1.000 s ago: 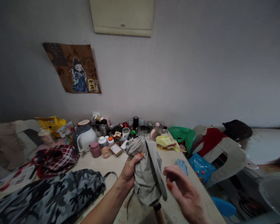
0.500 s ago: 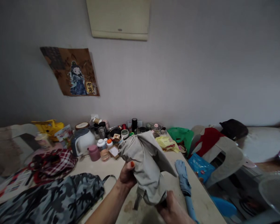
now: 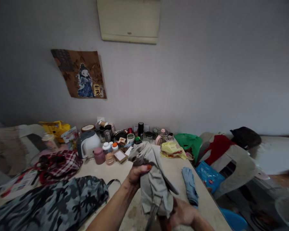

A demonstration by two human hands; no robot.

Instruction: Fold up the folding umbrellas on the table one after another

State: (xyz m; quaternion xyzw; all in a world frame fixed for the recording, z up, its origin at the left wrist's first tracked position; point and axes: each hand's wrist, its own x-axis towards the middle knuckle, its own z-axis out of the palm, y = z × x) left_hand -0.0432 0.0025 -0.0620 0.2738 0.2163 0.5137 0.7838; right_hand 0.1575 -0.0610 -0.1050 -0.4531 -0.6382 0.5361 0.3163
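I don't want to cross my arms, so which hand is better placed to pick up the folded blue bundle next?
Probably your right hand: it's at the grey fabric's lower end, nearer the folded blue bundle. Your left hand grips the fabric higher up and farther away.

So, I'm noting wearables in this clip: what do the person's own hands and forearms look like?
Both forearms show no sleeve or watch, and the left hand and right hand no gloves. The left thumbnail looks painted orange-red; most right-hand nails are hidden.

Two bare forearms (image 3: 113,206), bare fingers (image 3: 142,168), and orange-red polish on the left thumbnail (image 3: 149,167)
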